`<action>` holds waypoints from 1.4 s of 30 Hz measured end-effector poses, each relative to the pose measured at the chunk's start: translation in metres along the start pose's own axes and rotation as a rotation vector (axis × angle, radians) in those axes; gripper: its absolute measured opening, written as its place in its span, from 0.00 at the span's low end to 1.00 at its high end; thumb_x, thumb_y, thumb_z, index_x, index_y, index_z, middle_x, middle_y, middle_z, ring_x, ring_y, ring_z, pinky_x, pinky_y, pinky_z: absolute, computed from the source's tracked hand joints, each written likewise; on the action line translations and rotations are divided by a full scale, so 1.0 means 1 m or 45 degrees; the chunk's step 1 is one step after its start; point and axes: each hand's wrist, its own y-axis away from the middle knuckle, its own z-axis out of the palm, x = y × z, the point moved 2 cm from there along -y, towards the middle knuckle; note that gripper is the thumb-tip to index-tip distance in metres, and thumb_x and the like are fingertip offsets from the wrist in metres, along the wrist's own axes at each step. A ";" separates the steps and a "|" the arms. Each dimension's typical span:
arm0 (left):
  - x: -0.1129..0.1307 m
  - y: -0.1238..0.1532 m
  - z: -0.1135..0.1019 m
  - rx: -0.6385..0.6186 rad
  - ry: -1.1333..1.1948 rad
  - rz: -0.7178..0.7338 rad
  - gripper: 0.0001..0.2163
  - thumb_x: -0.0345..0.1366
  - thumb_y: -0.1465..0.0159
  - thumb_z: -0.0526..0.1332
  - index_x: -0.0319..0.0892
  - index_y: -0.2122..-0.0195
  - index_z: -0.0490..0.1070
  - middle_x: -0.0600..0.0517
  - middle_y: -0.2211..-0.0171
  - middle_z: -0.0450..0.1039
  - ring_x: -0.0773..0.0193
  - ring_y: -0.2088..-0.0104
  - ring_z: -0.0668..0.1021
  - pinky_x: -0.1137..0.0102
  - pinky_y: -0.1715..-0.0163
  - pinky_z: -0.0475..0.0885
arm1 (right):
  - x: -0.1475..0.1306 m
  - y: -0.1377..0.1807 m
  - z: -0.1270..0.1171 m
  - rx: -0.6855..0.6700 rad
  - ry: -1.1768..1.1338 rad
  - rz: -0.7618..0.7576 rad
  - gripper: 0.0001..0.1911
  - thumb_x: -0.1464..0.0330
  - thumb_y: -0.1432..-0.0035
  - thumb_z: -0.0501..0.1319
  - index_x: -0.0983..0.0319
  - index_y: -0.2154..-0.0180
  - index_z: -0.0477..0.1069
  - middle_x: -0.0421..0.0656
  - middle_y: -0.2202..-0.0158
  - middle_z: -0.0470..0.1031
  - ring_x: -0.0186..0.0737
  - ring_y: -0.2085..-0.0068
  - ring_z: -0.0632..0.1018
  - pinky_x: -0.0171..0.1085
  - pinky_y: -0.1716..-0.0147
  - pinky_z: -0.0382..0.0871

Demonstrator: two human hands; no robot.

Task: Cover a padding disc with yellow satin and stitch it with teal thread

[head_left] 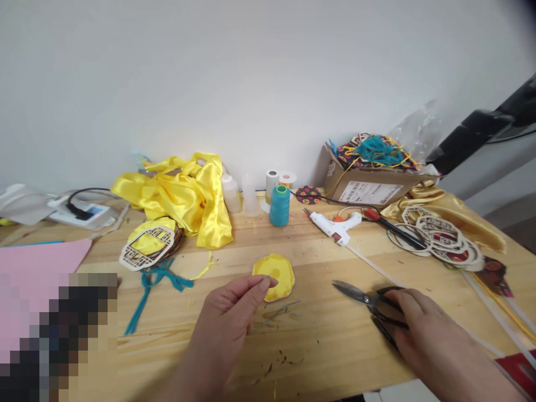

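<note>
My left hand (234, 312) is closed in a pinch, thumb against forefinger, in the middle of the table. What sits between the fingertips is too small to make out. Just beyond them lies a yellow fabric-covered piece (281, 268) with a scalloped edge, partly covered by the fingers. On the right, my right hand (422, 329) has its fingers curled on the black handles of a pair of scissors (355, 293), whose blades point left, low over the wood. The far side of the handles is partly hidden by that hand.
Behind stand a teal thread spool (280, 207), a white glue gun (337, 226) and a cardboard box (364, 187) of trimmings. Yellow satin (176, 195), cut-out wooden frames (146, 248) and teal strips (144, 296) lie left. More frames (444, 237) are at right.
</note>
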 end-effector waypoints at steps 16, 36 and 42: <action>0.003 0.012 -0.002 0.006 -0.066 0.052 0.08 0.39 0.49 0.67 0.42 0.70 0.81 0.61 0.90 0.56 0.72 0.85 0.56 0.74 0.85 0.50 | -0.088 -0.027 -0.045 -0.674 -0.698 -0.027 0.09 0.62 0.53 0.64 0.58 0.71 0.67 0.36 0.72 0.71 0.36 0.71 0.68 0.32 0.74 0.60; 0.003 0.009 0.000 -0.234 -0.143 0.115 0.09 0.39 0.45 0.63 0.46 0.67 0.81 0.54 0.77 0.75 0.55 0.63 0.75 0.69 0.61 0.68 | -0.108 -0.039 -0.028 -0.722 -0.820 -0.038 0.16 0.53 0.51 0.63 0.59 0.76 0.72 0.34 0.80 0.69 0.30 0.78 0.62 0.30 0.81 0.52; 0.003 0.007 0.000 -0.216 -0.155 0.096 0.08 0.40 0.45 0.64 0.46 0.68 0.82 0.53 0.76 0.75 0.59 0.70 0.73 0.70 0.66 0.66 | -0.108 -0.041 -0.026 -0.706 -0.845 -0.053 0.11 0.60 0.48 0.62 0.58 0.77 0.76 0.35 0.81 0.70 0.30 0.78 0.65 0.30 0.81 0.52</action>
